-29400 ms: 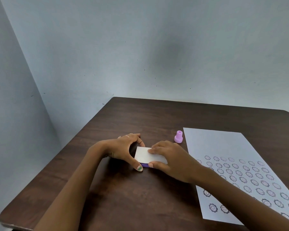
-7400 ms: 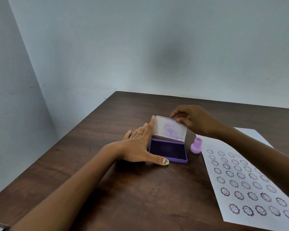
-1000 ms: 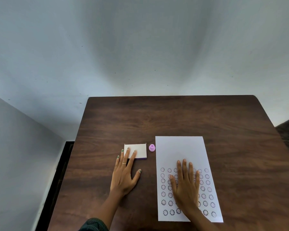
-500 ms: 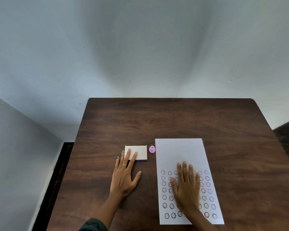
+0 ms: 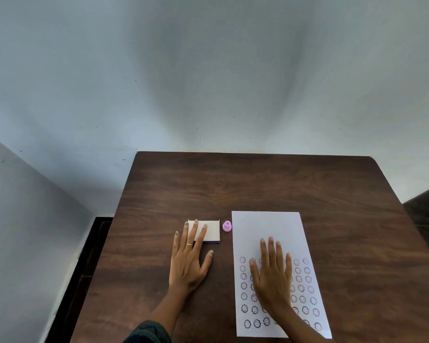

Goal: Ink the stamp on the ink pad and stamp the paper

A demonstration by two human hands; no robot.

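The ink pad [image 5: 209,230] lies closed on the table, white lid up with a purple base edge showing. My left hand [image 5: 190,261] rests flat with fingers spread, its fingertips on the pad's lid. A small pink stamp [image 5: 227,226] stands upright between the pad and the paper, touched by neither hand. The white paper [image 5: 268,226] lies to the right, its lower half covered with rows of round purple stamp marks. My right hand [image 5: 273,273] lies flat on those marks, palm down, holding nothing.
The dark wooden table [image 5: 258,184] stands against a pale wall. Its left edge drops to a dark floor gap [image 5: 94,243]. A green sleeve [image 5: 146,332] shows at the bottom.
Long ago the pad was opened, then shut. Over the last second the view drifted slightly; my left fingers slid a little further onto the lid, and my right hand stays on the paper.
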